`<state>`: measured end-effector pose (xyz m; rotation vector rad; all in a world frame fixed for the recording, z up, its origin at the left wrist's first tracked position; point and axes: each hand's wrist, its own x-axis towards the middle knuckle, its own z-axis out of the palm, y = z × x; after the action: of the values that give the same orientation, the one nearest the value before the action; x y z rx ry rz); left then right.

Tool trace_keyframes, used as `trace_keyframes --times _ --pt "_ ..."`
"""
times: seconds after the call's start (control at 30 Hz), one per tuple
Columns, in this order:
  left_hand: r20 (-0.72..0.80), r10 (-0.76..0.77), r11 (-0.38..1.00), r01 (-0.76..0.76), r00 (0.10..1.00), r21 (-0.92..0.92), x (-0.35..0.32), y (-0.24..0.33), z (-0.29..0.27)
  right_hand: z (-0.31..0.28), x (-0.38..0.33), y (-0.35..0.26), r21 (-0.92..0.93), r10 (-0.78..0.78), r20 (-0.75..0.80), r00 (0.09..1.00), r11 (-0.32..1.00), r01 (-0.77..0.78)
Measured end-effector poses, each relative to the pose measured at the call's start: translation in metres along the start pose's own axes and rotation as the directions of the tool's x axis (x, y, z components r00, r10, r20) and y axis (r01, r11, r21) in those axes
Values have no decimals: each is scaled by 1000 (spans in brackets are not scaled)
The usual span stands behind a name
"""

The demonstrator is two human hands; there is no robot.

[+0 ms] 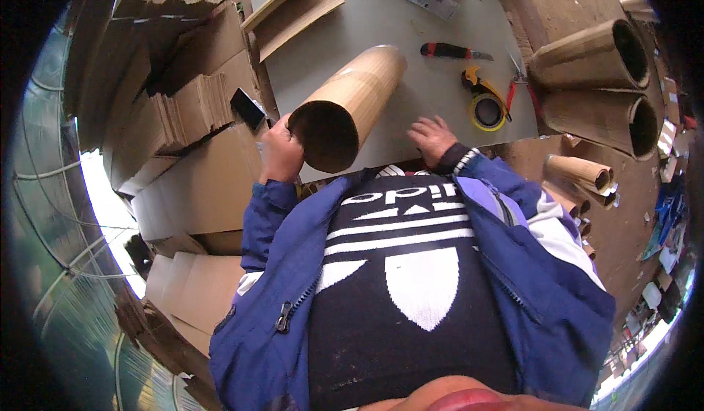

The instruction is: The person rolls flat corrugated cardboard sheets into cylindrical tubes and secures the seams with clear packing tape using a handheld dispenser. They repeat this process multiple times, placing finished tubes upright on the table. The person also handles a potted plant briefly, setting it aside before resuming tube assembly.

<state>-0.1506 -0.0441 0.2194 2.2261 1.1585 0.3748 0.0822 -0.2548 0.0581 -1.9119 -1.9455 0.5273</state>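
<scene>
Left hand (281,152) clamps around the near rim of the rolled cardboard tube (352,103), fingers curled tight on its left edge, at centre frame. Right hand (433,137) lies flat and open on the grey tabletop (411,33), just right of the tube, holding nothing. The tube's long axis runs from its dark open mouth, tipped toward the person, up and right across the table. Beyond it, upper right: a red-handled knife (455,51), a yellow tape roll (488,112), more rolled tubes (598,55). Flat cardboard stacks (183,110) crowd the left, a cluttered floor at right.
</scene>
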Motion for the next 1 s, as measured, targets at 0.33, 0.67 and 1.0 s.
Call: trace_keyframes --times 0.33,0.67,1.0 --pt "95 -440 788 435 893 -436 -7 -186 -24 -13 150 47 57 248 18 969 967 -249" --pt "213 -583 50 297 784 -954 -42 -370 75 66 252 77 772 343 415 843 358 -525" --pt "547 -542 14 657 638 -754 38 -350 125 0 206 72 206 686 343 642 612 -763"
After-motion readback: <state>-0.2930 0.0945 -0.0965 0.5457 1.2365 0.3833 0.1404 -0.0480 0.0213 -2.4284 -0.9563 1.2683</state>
